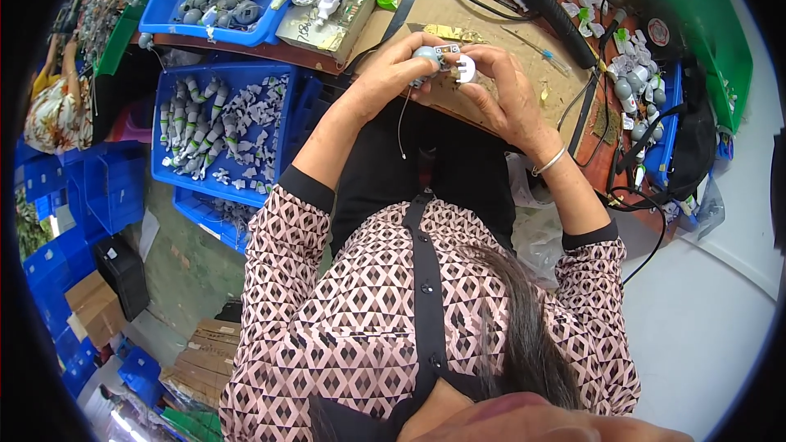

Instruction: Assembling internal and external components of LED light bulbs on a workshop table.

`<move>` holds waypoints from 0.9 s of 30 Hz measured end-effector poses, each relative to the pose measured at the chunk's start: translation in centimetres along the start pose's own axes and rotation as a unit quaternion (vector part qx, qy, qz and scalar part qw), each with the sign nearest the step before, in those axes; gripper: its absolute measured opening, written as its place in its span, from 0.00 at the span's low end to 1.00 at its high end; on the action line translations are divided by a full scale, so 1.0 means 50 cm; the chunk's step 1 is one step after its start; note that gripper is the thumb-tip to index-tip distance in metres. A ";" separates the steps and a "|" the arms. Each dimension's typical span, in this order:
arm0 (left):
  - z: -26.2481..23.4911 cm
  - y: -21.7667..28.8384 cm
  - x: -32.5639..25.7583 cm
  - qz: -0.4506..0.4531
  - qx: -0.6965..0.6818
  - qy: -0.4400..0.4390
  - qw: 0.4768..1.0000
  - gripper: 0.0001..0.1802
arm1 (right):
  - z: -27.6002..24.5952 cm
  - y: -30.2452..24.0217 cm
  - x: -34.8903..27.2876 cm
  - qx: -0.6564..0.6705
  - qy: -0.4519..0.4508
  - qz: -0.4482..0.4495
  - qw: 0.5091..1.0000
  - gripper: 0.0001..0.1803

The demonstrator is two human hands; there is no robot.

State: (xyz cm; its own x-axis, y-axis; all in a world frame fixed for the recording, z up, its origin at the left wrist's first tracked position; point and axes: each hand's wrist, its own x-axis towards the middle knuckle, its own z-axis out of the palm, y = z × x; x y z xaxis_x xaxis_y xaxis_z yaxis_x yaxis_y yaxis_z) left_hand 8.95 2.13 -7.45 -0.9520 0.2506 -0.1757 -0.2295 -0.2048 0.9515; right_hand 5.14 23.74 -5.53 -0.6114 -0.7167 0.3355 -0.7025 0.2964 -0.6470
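Observation:
Both my hands meet over the front edge of a cardboard-covered bench [491,24]. My left hand [391,74] grips a small grey rounded part [426,55] with a thin wire [402,127] hanging down from it. My right hand [501,86] pinches a small circuit board [447,51] and a white round cap [465,70] against that grey part. A bracelet circles my right wrist. The fingers hide how the pieces join.
A blue tray [291,127] of white and grey parts stands lower left, another blue tray [176,12] sits on the bench beside a box [323,20]. A black soldering iron [553,12] and cables lie right. Grey parts fill a blue bin [665,143]. Cardboard boxes sit on the floor.

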 end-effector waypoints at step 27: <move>0.011 -0.022 0.015 0.034 0.035 0.080 0.996 0.14 | -0.011 0.005 0.017 0.051 -0.015 -0.022 0.998 0.22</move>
State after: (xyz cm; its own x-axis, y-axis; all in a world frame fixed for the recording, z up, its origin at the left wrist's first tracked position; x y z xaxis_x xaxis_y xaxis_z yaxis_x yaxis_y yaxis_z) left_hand 8.59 3.05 -8.52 -0.9861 0.0832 -0.1435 -0.1546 -0.1483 0.9768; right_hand 4.24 23.57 -5.05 -0.5682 -0.7470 0.3452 -0.6868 0.1994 -0.6990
